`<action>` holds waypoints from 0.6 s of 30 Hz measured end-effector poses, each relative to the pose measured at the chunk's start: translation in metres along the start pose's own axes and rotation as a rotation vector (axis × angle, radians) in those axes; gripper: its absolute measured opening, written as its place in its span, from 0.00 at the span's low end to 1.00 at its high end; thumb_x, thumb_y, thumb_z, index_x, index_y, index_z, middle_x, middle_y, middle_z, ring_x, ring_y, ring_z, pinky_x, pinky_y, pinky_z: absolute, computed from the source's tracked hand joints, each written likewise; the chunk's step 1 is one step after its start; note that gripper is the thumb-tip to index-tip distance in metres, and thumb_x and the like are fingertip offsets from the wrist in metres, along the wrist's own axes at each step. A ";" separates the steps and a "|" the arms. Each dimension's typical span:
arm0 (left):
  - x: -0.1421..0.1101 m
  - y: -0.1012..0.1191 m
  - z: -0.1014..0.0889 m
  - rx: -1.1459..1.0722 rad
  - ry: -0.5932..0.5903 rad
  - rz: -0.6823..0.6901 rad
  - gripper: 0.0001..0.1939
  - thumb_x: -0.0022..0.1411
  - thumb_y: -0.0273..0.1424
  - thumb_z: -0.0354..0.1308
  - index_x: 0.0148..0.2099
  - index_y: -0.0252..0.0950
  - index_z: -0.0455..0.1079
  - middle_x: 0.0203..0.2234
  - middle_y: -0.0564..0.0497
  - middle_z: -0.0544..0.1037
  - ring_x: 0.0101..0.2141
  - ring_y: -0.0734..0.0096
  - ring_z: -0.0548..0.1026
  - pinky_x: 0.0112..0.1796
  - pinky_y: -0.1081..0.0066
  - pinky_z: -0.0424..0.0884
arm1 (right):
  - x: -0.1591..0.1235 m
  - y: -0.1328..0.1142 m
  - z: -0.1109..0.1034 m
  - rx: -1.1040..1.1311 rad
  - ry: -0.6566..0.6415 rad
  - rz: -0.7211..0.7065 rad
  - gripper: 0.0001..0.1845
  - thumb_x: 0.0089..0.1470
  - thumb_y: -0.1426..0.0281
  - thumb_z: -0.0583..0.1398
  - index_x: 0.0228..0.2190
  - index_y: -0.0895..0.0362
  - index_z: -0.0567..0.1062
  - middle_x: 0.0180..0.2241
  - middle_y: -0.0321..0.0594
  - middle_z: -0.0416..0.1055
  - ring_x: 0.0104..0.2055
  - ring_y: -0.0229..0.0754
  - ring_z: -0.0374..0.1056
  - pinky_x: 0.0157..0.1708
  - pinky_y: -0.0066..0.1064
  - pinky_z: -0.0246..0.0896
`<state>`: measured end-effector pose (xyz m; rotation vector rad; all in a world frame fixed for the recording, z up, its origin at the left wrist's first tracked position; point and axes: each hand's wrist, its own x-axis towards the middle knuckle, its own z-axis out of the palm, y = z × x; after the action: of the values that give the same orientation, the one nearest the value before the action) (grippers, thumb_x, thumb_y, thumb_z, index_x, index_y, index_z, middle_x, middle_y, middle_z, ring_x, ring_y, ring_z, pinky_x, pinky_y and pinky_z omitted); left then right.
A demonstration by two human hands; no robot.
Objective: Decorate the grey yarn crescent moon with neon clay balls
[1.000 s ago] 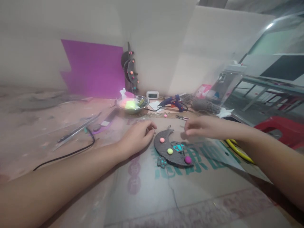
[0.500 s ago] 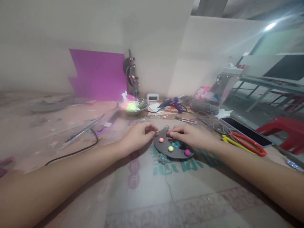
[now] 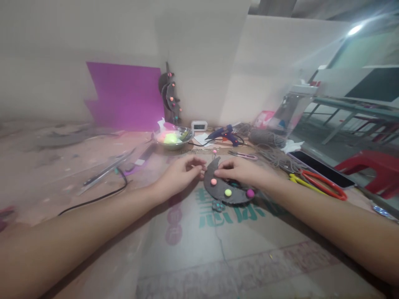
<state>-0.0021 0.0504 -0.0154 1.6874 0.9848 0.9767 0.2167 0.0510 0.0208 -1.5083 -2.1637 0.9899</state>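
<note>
A dark grey crescent moon ornament [image 3: 211, 190], wound in yarn, carries pink, yellow-green and purple balls. Its upper tip is tilted up from the board. My right hand [image 3: 238, 171] pinches its inner edge near the tip, thumb and fingers closed. At the outer left edge, my left hand [image 3: 186, 171] has curled fingers with the tips against the ornament; part of that hold is hidden. A small grey flower-shaped piece with turquoise [image 3: 218, 206] hangs or lies below the crescent. Something turquoise inside the curve is mostly covered by my right hand.
Behind are a metal bowl of coloured materials [image 3: 174, 146], a white digital clock [image 3: 199, 126] and a blue glue gun [image 3: 225, 135]. Grey yarn [image 3: 264, 138], a phone [image 3: 321, 169], and red and yellow handles [image 3: 324, 185] lie right. A black cable [image 3: 93, 203] crosses the left.
My right hand came in from the right and took hold of the crescent near its tip. The crescent has since tipped up and shifted slightly right. My left hand barely moved.
</note>
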 end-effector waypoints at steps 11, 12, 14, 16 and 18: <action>-0.016 0.052 -0.014 0.217 -0.043 0.113 0.17 0.65 0.43 0.55 0.31 0.36 0.72 0.24 0.53 0.74 0.27 0.73 0.73 0.27 0.74 0.67 | -0.033 -0.041 -0.016 0.117 0.271 -0.241 0.22 0.53 0.51 0.61 0.22 0.56 0.73 0.24 0.36 0.69 0.28 0.39 0.65 0.31 0.31 0.60; -0.017 0.062 -0.019 0.232 -0.019 0.146 0.18 0.64 0.43 0.56 0.29 0.36 0.72 0.23 0.53 0.74 0.27 0.73 0.73 0.28 0.73 0.68 | -0.037 -0.044 -0.019 0.113 0.249 -0.299 0.24 0.55 0.48 0.59 0.24 0.56 0.75 0.27 0.38 0.72 0.31 0.41 0.67 0.34 0.33 0.62; -0.021 0.078 -0.028 0.207 0.054 0.202 0.18 0.65 0.44 0.56 0.29 0.36 0.72 0.23 0.53 0.74 0.26 0.73 0.73 0.29 0.72 0.69 | -0.042 -0.047 -0.026 0.207 0.136 -0.377 0.33 0.59 0.42 0.49 0.34 0.55 0.80 0.34 0.43 0.76 0.37 0.45 0.70 0.40 0.36 0.65; -0.023 0.090 -0.036 0.137 0.124 0.230 0.17 0.65 0.43 0.56 0.31 0.36 0.72 0.22 0.53 0.73 0.25 0.72 0.73 0.28 0.72 0.71 | -0.043 -0.047 -0.029 0.349 -0.014 -0.368 0.42 0.60 0.39 0.39 0.45 0.54 0.79 0.39 0.46 0.77 0.43 0.48 0.72 0.43 0.38 0.67; -0.025 0.097 -0.043 0.073 0.178 0.242 0.16 0.64 0.43 0.58 0.32 0.36 0.71 0.22 0.53 0.73 0.25 0.73 0.74 0.28 0.72 0.71 | -0.045 -0.046 -0.029 0.397 -0.132 -0.338 0.47 0.59 0.37 0.35 0.49 0.53 0.78 0.41 0.47 0.78 0.46 0.49 0.73 0.43 0.39 0.68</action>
<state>-0.0322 0.0159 0.0839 1.8348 0.9547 1.2814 0.2201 0.0112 0.0785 -0.8864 -2.0546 1.3223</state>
